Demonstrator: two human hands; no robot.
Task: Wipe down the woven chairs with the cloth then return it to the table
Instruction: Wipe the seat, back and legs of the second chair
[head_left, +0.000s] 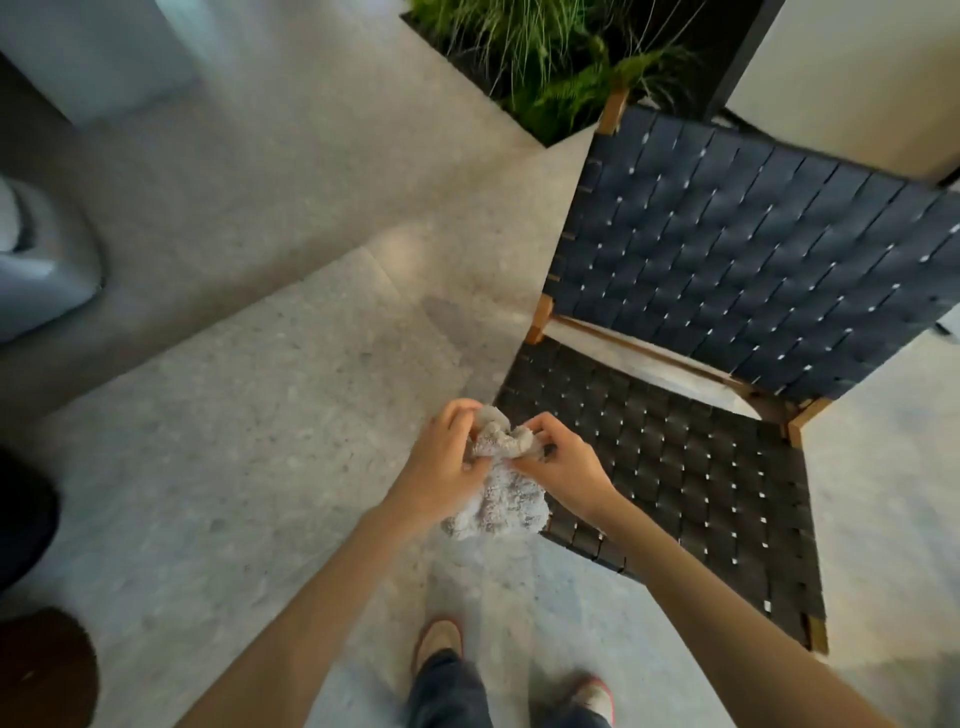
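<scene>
A grey fluffy cloth (501, 499) is bunched between both hands in front of me, its lower part hanging down. My left hand (444, 465) grips its left side and my right hand (558, 467) pinches its top right. Both hands hover over the front left corner of a woven chair (691, 467) with black webbing on a wooden frame. The chair's woven backrest (753, 249) leans away at the upper right.
A planter with green grass and ferns (550, 57) stands behind the chair. The speckled stone floor (249, 415) spreads to the left. A grey rounded object (47, 265) sits at the left edge and dark round shapes at the lower left. My feet (441, 639) are below.
</scene>
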